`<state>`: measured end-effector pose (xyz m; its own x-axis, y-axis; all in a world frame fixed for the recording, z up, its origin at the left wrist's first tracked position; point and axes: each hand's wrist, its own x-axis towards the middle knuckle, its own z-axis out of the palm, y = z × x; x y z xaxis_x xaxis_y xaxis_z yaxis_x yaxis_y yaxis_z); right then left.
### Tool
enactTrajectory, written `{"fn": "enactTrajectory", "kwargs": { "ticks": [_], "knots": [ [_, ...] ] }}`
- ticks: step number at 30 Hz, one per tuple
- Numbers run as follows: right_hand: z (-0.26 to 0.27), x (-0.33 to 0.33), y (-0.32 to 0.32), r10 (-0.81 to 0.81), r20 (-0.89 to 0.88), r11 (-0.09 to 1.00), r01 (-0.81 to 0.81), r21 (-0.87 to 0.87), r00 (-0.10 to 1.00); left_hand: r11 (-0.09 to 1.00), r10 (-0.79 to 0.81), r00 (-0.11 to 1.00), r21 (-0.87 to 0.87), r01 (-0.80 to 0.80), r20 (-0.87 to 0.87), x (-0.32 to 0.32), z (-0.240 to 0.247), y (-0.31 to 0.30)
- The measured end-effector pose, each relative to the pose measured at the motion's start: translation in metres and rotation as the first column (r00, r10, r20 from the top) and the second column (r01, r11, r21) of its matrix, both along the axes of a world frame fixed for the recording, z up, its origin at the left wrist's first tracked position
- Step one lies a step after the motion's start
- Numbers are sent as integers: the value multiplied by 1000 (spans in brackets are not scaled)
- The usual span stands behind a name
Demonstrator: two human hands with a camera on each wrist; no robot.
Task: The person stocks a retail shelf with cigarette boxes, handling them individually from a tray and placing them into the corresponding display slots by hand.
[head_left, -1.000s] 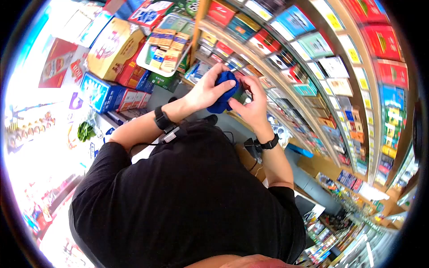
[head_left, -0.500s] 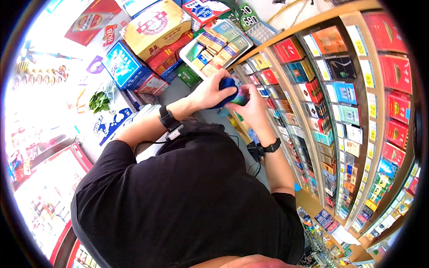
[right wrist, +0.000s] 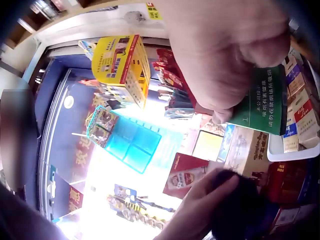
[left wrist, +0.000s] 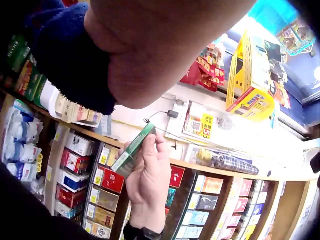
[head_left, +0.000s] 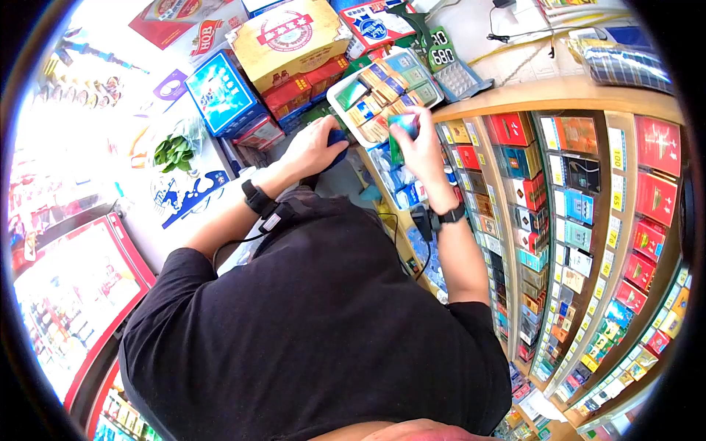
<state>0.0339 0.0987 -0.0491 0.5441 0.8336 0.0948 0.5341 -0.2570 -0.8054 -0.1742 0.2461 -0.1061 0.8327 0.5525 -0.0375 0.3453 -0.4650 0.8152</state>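
Note:
My left hand [head_left: 309,151] grips a bunched dark blue cloth [left wrist: 70,60] with a fuzzy, towel-like surface. In the right hand [head_left: 425,153] is a green cigarette pack [right wrist: 260,107] with white printed characters, pinched between thumb and fingers. The left wrist view shows this pack [left wrist: 131,151] tilted, its narrow side visible. The two hands are apart, the left one lower beside the boxes. Close by the right hand stands a white tray [right wrist: 296,154] full of small packs, some tan and some green. Part of the cloth is hidden behind the left hand.
Wooden shelving [head_left: 544,99] with rows of cigarette packs and price tags runs along the right. A yellow-topped carton [head_left: 290,37] and a blue box [head_left: 224,92] stand left of the tray. Leafy greens [head_left: 175,153] lie on the counter at left.
The hands were together at the cloth and pack; they have separated. My right hand has carried the pack up toward the tray, while the left has drawn left with the cloth.

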Motion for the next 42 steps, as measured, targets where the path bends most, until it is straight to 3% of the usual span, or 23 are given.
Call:
{"fn": "enactTrajectory", "kwargs": {
  "ticks": [1, 3, 5, 14, 17, 19, 20, 21, 23, 25, 27, 30, 33, 34, 36, 38, 40, 42],
  "knots": [
    [-16, 12, 12, -12, -20, 998, 14, 58, 1000, 1000, 7, 1000, 1, -7, 4, -6, 0, 4],
    [-61, 36, 39, -67, -284, 981, 115, 158, 957, 1000, 22, 1000, -8, -22, 8, -17, 2, 8],
    [-67, 42, 66, -138, -251, 975, 176, 136, 958, 999, 39, 998, 13, -39, 53, -25, -2, 11],
    [-115, 41, 132, -164, 65, 987, 163, 16, 984, 995, 85, 996, -53, -84, 14, -41, -4, 23],
    [-124, 34, 135, -163, 125, 976, 179, -126, 979, 993, 112, 993, -51, -111, 26, -47, -6, 27],
    [-126, 29, 134, -123, 340, 962, 196, -192, 933, 992, 117, 993, -53, -116, 15, -49, -5, 30],
    [-127, 29, 134, -87, 327, 943, 184, -278, 941, 992, 115, 993, -57, -115, 6, -50, -5, 31],
    [-127, 29, 134, -90, 323, 943, 185, -275, 942, 992, 113, 994, -53, -112, 2, -51, -4, 31],
    [-128, 27, 129, -73, 534, 962, 200, -185, 842, 992, 112, 994, -50, -113, -17, -51, -2, 32],
    [-125, 28, 121, -107, 523, 964, 217, -153, 845, 994, 89, 996, -54, -91, -32, -48, 0, 32],
    [-123, 36, 111, -84, 418, 986, 137, -99, 905, 997, 53, 998, -56, -55, -43, -43, 0, 31],
    [-104, 36, 83, -93, 67, 994, 96, -53, 993, 997, 2, 999, -74, -5, -45, -28, 6, 25],
    [-82, 39, 43, -43, -272, 996, 21, -83, 961, 982, -127, 991, -145, 118, -52, -5, 3, 18],
    [-71, 40, 27, 8, -159, 997, -21, -78, 987, 977, -172, 984, -136, 166, -36, 4, 2, 13],
    [-54, 40, -12, 30, -95, 998, -35, -43, 995, 955, -268, 963, -129, 266, -3, 23, -7, 4],
    [-22, 34, -54, -4, 38, 992, 8, -123, 999, 915, -368, 930, -179, 361, -5, 43, 3, -10],
    [-22, 31, -100, -77, 24, 997, 78, -11, 997, 876, -461, 883, -203, 437, -86, 64, 10, -26],
    [-4, 17, -152, -192, -51, 979, 195, 61, 980, 829, -543, 840, -150, 538, 11, 81, 3, -47]
  ]
}}
